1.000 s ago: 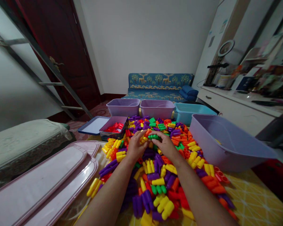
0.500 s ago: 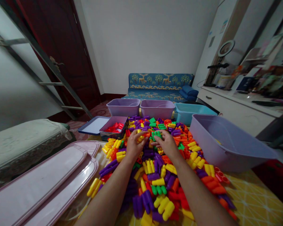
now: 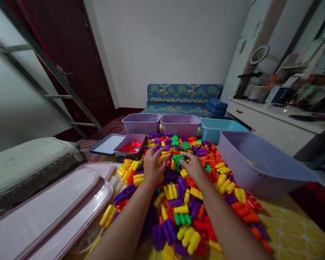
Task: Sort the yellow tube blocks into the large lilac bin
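Note:
A large heap of plastic toy building blocks (image 3: 178,200), shaped like joined bullet-like tubes in yellow, purple, orange, red and green, covers the middle of the table. My left hand (image 3: 154,164) is over the far part of the heap, fingers spread and curved above yellow and orange blocks. Across from it, my right hand (image 3: 193,166) has its thumb and fingers apart beside a green block (image 3: 177,158), its fingertips at that block's right edge. Neither hand shows a firm grip. Some blocks beneath the palms are hidden.
Two purple bins (image 3: 181,125) and a turquoise bin (image 3: 223,128) line the far edge. A larger purple bin (image 3: 256,166) stands right, a little yellow inside. A box (image 3: 130,147) with red pieces sits far left, beside pale pink lids (image 3: 56,202) and a yellow patterned tablecloth (image 3: 295,224).
My left hand has shifted slightly left and its fingers have spread. The right hand's fingers have drawn back to the right from the green block, which now shows lower.

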Demonstrator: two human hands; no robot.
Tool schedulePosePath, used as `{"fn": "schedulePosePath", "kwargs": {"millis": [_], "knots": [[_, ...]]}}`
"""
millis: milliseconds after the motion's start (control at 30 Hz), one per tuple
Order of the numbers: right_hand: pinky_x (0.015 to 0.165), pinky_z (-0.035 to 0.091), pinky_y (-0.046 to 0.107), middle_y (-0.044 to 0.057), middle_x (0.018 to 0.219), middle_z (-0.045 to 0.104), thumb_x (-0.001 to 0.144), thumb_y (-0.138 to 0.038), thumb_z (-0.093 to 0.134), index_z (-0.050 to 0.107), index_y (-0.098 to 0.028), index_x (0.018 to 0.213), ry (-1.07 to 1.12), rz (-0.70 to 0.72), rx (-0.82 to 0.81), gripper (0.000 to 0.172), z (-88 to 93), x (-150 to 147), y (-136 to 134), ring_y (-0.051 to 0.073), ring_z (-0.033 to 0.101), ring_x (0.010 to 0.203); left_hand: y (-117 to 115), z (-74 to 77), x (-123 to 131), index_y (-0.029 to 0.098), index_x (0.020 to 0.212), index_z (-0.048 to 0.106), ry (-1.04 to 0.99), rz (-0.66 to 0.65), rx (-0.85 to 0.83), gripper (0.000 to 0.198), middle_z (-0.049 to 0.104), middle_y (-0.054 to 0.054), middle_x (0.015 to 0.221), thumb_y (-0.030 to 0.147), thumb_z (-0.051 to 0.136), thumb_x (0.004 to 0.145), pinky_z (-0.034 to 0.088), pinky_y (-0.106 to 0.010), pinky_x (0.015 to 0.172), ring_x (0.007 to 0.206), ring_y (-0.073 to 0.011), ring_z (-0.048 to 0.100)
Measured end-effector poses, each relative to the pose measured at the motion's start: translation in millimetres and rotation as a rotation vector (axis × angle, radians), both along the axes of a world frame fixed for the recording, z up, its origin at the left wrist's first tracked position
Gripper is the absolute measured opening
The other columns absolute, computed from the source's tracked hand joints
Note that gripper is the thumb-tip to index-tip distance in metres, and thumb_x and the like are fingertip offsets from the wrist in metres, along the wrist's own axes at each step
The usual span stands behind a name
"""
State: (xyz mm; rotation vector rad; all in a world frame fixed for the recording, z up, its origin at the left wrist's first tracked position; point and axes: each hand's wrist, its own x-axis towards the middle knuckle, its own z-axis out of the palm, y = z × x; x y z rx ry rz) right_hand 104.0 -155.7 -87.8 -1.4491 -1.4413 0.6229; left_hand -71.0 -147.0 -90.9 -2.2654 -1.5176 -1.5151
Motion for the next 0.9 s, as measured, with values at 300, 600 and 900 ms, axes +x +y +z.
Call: {"fn": "schedulePosePath", "kwargs": {"millis": [300, 600, 900], "knots": [[0.069, 0.052, 0.03, 0.006, 0.083, 0.072, 0.071, -0.026, 0.063, 0.068, -0.016, 0.087, -0.128, 0.036, -0.019, 0.019, -4.2, 3, 2, 0.021, 0.067, 0.076, -6, -0.1, 10, 0.03, 0.124, 0.059, 0.357, -0.226, -0.174, 0.042, 0.065, -0.003, 0.12, 0.036, 0.061, 0.083, 0.041, -0.042, 0.096, 0.11, -0.0241, 0.057], [0.068, 0.048, 0.031, 0.004, 0.078, 0.072, 0.07, -0.032, 0.064, 0.071, -0.019, 0.084, -0.158, -0.037, 0.025, 0.02, -3.6, 3, -2, 0.02, 0.065, 0.072, -4, 19.0, 18, 0.026, 0.096, 0.071, 0.422, -0.139, -0.307, 0.018, 0.072, -0.005, 0.103, 0.026, 0.062, 0.081, 0.046, -0.034, 0.085, 0.099, -0.0237, 0.064], [0.067, 0.049, 0.03, 0.004, 0.076, 0.069, 0.066, -0.037, 0.063, 0.067, -0.017, 0.078, 0.161, -0.088, 0.045, 0.023, -4.6, 5, 0, 0.02, 0.063, 0.07, 23, 40.5, 32, 0.021, 0.116, 0.066, 0.42, -0.094, -0.291, 0.035, 0.063, -0.01, 0.121, 0.02, 0.054, 0.083, 0.047, -0.035, 0.093, 0.109, -0.0232, 0.06]]}}
